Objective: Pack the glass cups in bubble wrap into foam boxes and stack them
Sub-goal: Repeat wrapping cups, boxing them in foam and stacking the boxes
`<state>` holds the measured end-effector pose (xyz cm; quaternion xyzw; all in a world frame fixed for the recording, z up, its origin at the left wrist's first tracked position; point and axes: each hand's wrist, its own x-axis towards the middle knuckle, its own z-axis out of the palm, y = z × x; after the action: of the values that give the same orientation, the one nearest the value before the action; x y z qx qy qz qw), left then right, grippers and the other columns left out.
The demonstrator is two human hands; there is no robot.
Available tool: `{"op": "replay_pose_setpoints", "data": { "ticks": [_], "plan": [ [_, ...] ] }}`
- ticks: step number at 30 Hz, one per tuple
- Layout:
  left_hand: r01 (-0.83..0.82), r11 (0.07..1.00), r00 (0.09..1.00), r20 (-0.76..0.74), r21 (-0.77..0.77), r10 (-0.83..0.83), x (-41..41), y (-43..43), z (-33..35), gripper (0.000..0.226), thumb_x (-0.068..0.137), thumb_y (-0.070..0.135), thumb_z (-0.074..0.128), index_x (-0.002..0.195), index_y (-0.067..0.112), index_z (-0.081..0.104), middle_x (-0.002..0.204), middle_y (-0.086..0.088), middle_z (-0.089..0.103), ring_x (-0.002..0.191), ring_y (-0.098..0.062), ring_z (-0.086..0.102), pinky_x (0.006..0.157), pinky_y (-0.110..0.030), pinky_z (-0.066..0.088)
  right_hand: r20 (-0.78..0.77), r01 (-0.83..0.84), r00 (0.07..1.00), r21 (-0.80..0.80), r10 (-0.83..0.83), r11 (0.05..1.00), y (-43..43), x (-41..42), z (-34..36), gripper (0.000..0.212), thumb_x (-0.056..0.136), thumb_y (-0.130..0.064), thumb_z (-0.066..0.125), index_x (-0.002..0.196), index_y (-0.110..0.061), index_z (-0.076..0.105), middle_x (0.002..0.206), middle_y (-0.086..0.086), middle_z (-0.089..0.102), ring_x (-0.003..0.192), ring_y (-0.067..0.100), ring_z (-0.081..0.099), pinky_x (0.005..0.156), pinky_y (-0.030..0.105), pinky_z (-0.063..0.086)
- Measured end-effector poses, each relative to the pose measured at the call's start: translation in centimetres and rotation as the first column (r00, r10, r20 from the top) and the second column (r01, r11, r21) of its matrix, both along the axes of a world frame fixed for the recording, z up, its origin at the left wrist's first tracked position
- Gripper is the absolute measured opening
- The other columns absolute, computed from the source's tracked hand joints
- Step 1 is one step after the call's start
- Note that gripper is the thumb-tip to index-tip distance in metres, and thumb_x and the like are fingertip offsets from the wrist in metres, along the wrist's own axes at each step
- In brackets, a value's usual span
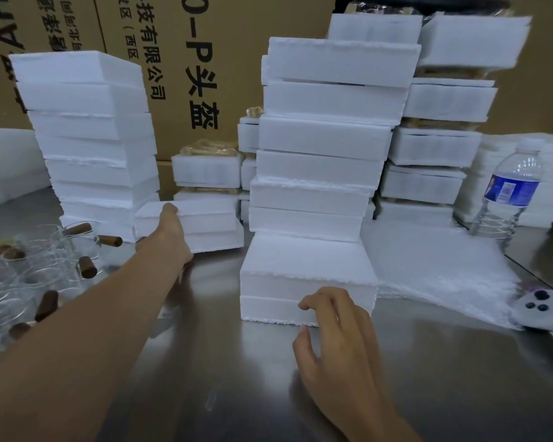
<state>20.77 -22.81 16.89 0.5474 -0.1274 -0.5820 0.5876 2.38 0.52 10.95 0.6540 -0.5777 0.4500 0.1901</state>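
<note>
A closed white foam box (307, 272) lies on the steel table in front of me. My right hand (336, 333) hovers at its near face with fingers loosely curled, holding nothing. My left hand (170, 231) reaches far forward and grips the near left corner of another foam box (205, 223) that rests on a second one. Glass cups with brown cork-coloured handles (42, 269) crowd the left edge. A sheet of bubble wrap (434, 272) is spread at the right.
Tall stacks of foam boxes stand at the left (87, 135), centre (326, 135) and back right (444, 122). A water bottle (508, 193) stands at the right. A white controller (543, 309) lies near the right edge. Cardboard cartons (198, 74) form the back wall.
</note>
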Motion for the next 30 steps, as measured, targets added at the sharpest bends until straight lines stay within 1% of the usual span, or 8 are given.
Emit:
{"op": "replay_pose_setpoints", "data": {
  "ticks": [4, 6, 8, 11, 15, 18, 24, 30],
  "plan": [
    [-0.104, 0.994, 0.992, 0.065, -0.025, 0.105, -0.1, 0.8, -0.4, 0.085, 0.063, 0.061, 0.064, 0.133, 0.024, 0.035, 0.135, -0.004, 0.047, 0.115, -0.028, 0.051, 0.096, -0.045, 0.046, -0.020, -0.002, 1.000, 0.014, 0.002, 1.000, 0.1, 0.0, -0.1, 0.023, 0.074, -0.019, 0.044, 0.089, -0.016, 0.062, 0.092, -0.004, 0.057, 0.078, 0.009, 0.048, 0.074, 0.025, 0.035],
    [-0.173, 0.984, 0.954, 0.242, -0.043, 0.178, -0.4, 1.7, -0.8, 0.090, 0.070, 0.064, 0.058, 0.142, 0.026, 0.021, 0.143, -0.008, 0.036, 0.122, -0.031, 0.043, 0.102, -0.042, 0.037, -0.031, -0.005, 0.999, 0.032, 0.006, 0.999, 0.1, 0.1, -0.1, 0.023, 0.074, -0.019, 0.044, 0.087, -0.016, 0.062, 0.090, -0.005, 0.058, 0.076, 0.009, 0.049, 0.074, 0.025, 0.035],
    [-0.196, 0.975, 0.905, 0.364, -0.105, 0.222, -0.9, 3.0, -1.1, 0.085, 0.076, 0.062, 0.056, 0.144, 0.023, 0.020, 0.144, -0.011, 0.032, 0.123, -0.031, 0.039, 0.089, -0.036, 0.030, -0.038, -0.009, 0.999, 0.049, 0.011, 0.999, 0.1, 0.1, 0.0, 0.022, 0.075, -0.019, 0.044, 0.085, -0.016, 0.063, 0.087, -0.005, 0.059, 0.075, 0.010, 0.052, 0.073, 0.026, 0.036],
    [-0.244, 0.939, 0.882, 0.348, -0.242, 0.319, -0.7, 5.3, -0.7, 0.078, 0.080, 0.051, 0.060, 0.142, 0.021, 0.023, 0.143, -0.010, 0.029, 0.112, -0.021, 0.038, 0.082, -0.033, 0.020, -0.037, 0.000, 0.999, 0.051, 0.002, 0.999, 0.3, 0.1, 0.2, 0.016, 0.072, -0.012, 0.054, 0.084, -0.014, 0.064, 0.086, -0.004, 0.061, 0.073, 0.009, 0.050, 0.074, 0.026, 0.041],
    [-0.228, 0.837, 0.834, 0.344, -0.497, 0.431, 0.7, 8.8, 0.7, 0.071, 0.078, 0.040, 0.066, 0.135, 0.019, 0.028, 0.131, -0.005, 0.033, 0.099, -0.019, 0.045, 0.076, -0.026, 0.038, -0.025, 0.023, 0.999, 0.099, -0.021, 0.995, 0.9, 0.3, 0.5, 0.026, 0.068, -0.002, 0.073, 0.091, -0.011, 0.064, 0.088, 0.000, 0.064, 0.072, 0.017, 0.060, 0.073, 0.035, 0.049],
    [-0.233, 0.729, 0.851, 0.227, -0.644, 0.473, 1.9, 11.9, 2.9, 0.068, 0.079, 0.036, 0.067, 0.132, 0.020, 0.029, 0.124, 0.002, 0.035, 0.097, -0.007, 0.050, 0.070, -0.013, 0.045, 0.004, 0.018, 1.000, 0.156, -0.018, 0.988, 1.1, 0.4, 0.8, 0.027, 0.073, -0.002, 0.070, 0.099, -0.007, 0.064, 0.094, 0.005, 0.065, 0.080, 0.024, 0.062, 0.081, 0.039, 0.047],
    [-0.068, 0.738, 0.995, 0.005, -0.672, 0.097, 1.4, 19.1, 4.5, 0.059, 0.087, 0.036, 0.061, 0.135, 0.019, 0.032, 0.113, 0.005, 0.051, 0.102, -0.017, 0.059, 0.067, -0.027, 0.056, 0.101, 0.021, 0.994, 0.243, -0.047, 0.970, 1.7, 0.6, 1.0, 0.030, 0.084, -0.008, 0.058, 0.115, -0.007, 0.057, 0.108, 0.005, 0.061, 0.094, 0.023, 0.058, 0.090, 0.033, 0.037],
    [0.150, 0.738, 0.971, -0.044, -0.658, -0.237, -2.1, 24.8, -0.6, 0.037, 0.092, 0.028, 0.053, 0.127, 0.021, 0.046, 0.117, -0.001, 0.060, 0.093, -0.017, 0.064, 0.069, -0.030, 0.057, 0.503, -0.103, 0.863, 0.253, -0.040, 0.962, 3.7, -0.9, 0.6, 0.018, 0.087, -0.008, 0.058, 0.104, -0.015, 0.058, 0.102, 0.002, 0.059, 0.079, 0.008, 0.052, 0.068, 0.013, 0.037]
  ]
}}
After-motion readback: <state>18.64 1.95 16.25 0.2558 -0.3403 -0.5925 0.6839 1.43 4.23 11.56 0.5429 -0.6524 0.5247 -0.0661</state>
